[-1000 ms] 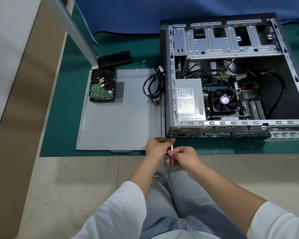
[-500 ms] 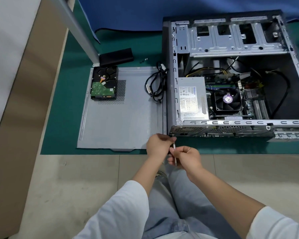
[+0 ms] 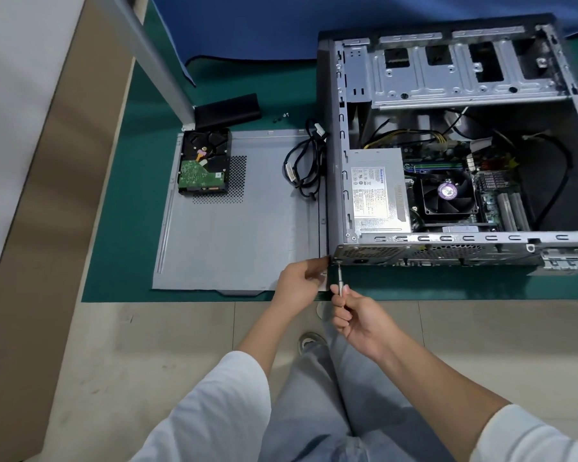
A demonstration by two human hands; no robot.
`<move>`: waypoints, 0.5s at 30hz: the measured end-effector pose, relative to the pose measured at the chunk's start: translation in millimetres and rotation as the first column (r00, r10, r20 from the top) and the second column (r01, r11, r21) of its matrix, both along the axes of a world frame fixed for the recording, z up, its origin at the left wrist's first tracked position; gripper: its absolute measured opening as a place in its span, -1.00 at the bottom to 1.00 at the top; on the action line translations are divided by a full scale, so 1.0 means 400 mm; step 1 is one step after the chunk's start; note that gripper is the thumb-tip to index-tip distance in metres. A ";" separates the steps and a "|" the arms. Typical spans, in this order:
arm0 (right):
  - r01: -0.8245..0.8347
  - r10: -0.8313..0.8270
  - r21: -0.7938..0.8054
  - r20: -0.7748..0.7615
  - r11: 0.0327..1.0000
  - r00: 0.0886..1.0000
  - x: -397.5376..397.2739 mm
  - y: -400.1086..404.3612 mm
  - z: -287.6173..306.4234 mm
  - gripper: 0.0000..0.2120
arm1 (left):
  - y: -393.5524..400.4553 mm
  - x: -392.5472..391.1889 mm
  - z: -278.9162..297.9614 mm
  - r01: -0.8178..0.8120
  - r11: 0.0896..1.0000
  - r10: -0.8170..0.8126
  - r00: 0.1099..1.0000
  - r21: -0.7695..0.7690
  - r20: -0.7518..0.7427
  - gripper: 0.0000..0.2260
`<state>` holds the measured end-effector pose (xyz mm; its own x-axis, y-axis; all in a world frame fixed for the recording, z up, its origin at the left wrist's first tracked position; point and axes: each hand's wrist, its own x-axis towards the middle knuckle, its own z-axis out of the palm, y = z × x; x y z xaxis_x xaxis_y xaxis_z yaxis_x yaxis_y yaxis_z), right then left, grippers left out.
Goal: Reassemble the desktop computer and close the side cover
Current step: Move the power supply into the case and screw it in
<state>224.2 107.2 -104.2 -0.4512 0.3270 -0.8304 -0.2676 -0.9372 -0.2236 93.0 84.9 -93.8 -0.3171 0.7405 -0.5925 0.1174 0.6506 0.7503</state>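
Observation:
The open computer case [image 3: 334,181] lies on its side on the green mat, showing the power supply [image 3: 376,188], the CPU fan [image 3: 446,193] and the empty drive cage [image 3: 447,71]. My right hand [image 3: 357,318] grips a thin screwdriver [image 3: 340,278] whose tip meets the case's near-left rear corner. At that same corner my left hand [image 3: 299,285] has its fingers curled against the case edge. The grey side cover [image 3: 234,235] lies flat to the left of the case, with a hard drive [image 3: 203,166] resting on it.
A loose black cable bundle [image 3: 306,168] lies between cover and case. A black flat box [image 3: 227,110] and small screws [image 3: 280,117] sit behind the cover. A grey table leg [image 3: 157,58] stands at the left. The green mat [image 3: 114,261] ends at tiled floor near my knees.
Both hands moved up and forward from my lap to the case's near-left corner, and the screwdriver tip now touches the rear panel there.

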 end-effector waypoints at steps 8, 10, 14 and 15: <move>-0.005 -0.031 0.203 0.172 0.979 0.985 -0.011 -0.015 0.030 -0.90 | -0.027 -0.007 -0.021 0.139 0.990 -0.138 0.990 0.026 -0.041 -0.54; -0.003 -0.040 0.222 0.187 0.975 0.982 -0.014 -0.017 0.032 -0.88 | -0.026 -0.009 -0.020 0.117 0.993 -0.117 0.993 0.017 -0.018 -0.54; 0.019 -0.026 0.085 0.083 0.996 0.996 -0.011 -0.002 0.033 -0.76 | -0.022 -0.013 -0.016 0.079 0.997 -0.078 0.996 -0.005 0.029 -0.53; 0.034 -0.035 0.006 0.033 0.999 0.999 -0.010 0.006 0.032 -0.75 | -0.020 -0.014 -0.017 0.071 0.997 -0.071 0.997 -0.005 0.037 -0.53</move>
